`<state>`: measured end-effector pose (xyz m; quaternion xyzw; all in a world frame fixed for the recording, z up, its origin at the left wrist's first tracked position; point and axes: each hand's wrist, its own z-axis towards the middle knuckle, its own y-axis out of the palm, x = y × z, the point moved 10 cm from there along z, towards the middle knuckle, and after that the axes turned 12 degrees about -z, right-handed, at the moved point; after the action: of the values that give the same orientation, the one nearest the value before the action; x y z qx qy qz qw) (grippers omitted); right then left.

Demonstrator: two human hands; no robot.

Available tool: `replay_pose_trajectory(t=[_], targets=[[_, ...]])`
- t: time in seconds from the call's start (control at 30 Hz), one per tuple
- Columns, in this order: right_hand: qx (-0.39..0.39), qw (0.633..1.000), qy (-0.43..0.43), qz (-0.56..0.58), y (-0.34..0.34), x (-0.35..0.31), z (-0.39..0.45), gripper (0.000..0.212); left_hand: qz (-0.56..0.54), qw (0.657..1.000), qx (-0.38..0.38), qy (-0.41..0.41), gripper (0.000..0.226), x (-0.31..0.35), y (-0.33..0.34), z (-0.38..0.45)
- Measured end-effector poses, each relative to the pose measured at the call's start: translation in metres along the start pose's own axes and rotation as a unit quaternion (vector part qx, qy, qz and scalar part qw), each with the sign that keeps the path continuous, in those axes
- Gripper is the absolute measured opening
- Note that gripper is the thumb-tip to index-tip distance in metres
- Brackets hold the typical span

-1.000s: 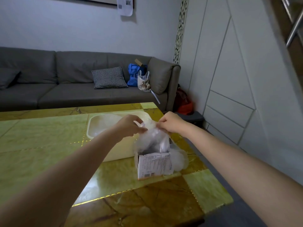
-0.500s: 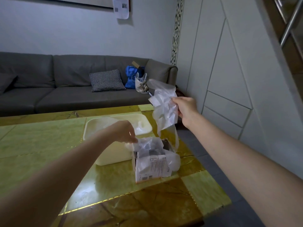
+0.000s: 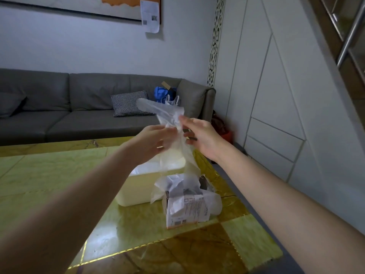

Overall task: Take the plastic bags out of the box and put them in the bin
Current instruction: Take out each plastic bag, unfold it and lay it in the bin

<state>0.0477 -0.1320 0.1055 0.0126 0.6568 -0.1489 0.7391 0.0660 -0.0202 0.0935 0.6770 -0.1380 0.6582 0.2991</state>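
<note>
Loose bags [image 3: 177, 186] over box [image 3: 187, 212] mouth

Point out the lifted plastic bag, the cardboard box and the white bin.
plastic bag [image 3: 169, 113], head view, crumpled upper part.
cardboard box [image 3: 194, 211], head view, printed front face.
white bin [image 3: 136, 192], head view, near side wall.

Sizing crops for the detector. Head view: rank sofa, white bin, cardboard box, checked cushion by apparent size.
1. sofa, clearly largest, though farthest.
2. white bin, partly hidden by the left arm and a plastic bag.
3. cardboard box and checked cushion: look alike; the box is nearer, so no ranking.
</note>
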Motion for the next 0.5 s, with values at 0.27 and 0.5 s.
replay_pose_trajectory(t=[0.27,0.5], targets=[[-0.105,0.975,0.194,0.031,0.017,0.065,-0.009,0.074,-0.194,0.981,-0.023,-0.005,0.039,0.016,-0.016,-0.007],[0.057,0.990,0.065,0.108,0.005,0.027,0.020,0.013,-0.025,0.988,0.153,0.017,0.017,0.016,-0.083,-0.006]])
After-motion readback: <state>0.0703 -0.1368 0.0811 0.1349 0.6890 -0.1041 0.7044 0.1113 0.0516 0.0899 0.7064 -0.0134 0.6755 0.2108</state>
